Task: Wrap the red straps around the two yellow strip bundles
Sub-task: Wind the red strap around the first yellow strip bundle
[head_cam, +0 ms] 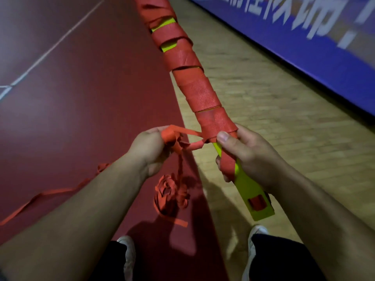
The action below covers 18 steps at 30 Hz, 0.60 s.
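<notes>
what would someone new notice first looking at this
First comes the long yellow strip bundle, slanting from top centre to lower right, spiralled almost wholly in red strap. The right hand grips its lower part; the left hand, just left of it, holds bunched loose strap that trails to a tangled heap on the dark red floor. A blue banner with white lettering fills the upper right.

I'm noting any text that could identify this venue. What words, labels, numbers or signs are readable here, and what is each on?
On the blue banner: large white Chinese characters ending in "!", cropped at the top and motion-blurred; the characters cannot be read reliably.
On the red strap and the yellow strip bundle: no print visible.
No other text shows.
</notes>
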Each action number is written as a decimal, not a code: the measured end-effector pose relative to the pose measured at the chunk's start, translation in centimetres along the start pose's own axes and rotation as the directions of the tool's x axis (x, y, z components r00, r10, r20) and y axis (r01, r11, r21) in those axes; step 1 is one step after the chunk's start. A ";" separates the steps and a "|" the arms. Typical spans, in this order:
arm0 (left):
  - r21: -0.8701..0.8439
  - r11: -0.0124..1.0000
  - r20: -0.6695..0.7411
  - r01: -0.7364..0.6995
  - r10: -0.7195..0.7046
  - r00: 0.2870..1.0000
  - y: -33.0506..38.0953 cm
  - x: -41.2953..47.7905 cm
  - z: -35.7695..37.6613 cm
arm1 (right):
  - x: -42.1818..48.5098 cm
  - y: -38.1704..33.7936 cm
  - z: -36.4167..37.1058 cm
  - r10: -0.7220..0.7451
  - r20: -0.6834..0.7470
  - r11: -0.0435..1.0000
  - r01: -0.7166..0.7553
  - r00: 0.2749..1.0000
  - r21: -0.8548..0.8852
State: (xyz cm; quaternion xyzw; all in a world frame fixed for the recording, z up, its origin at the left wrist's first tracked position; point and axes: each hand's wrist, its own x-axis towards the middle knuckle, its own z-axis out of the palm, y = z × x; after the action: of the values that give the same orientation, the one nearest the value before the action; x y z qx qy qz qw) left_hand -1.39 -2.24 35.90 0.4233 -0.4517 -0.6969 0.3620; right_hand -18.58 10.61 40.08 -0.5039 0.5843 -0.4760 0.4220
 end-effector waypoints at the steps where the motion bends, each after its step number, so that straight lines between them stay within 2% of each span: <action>1: -0.041 0.999 -0.007 -0.021 0.021 1.000 1.3 -0.5 0.4 | -0.4 -1.4 0.1 -0.016 -0.003 1.000 0.016 1.000 0.023; 4: -0.123 0.991 0.013 -0.044 0.046 0.999 4.6 -3.3 1.9 | -1.4 -5.3 -0.1 -0.070 -0.031 0.995 0.072 0.997 0.074; 7: -0.137 0.989 0.067 -0.050 0.060 0.996 6.9 -5.7 3.2 | -2.5 -9.1 -0.7 -0.119 -0.083 0.988 0.127 0.989 0.091; 10: 0.042 0.986 0.099 -0.162 0.157 0.983 8.4 -7.7 3.4 | -4.2 -12.1 -1.7 -0.172 -0.108 0.977 0.183 0.979 0.105; 13: 0.182 0.963 0.193 -0.197 0.161 0.968 9.7 -9.7 3.2 | -6.1 -13.8 -2.6 -0.192 -0.128 0.975 0.204 0.973 0.083; 15: 0.266 0.920 0.289 -0.287 0.208 0.934 10.2 -10.6 2.7 | -7.2 -14.4 -2.9 -0.189 -0.137 0.978 0.199 0.972 0.062; 18: 0.347 0.851 0.361 -0.394 0.267 0.894 11.3 -12.6 2.6 | -9.1 -15.1 -3.1 -0.179 -0.146 0.982 0.185 0.973 0.032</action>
State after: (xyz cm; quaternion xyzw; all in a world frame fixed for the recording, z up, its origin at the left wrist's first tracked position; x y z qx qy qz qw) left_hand 2.40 6.06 50.44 0.2942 -0.7041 -0.5683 0.3079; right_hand -17.53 19.41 55.60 -0.5102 0.5534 -0.5607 0.3449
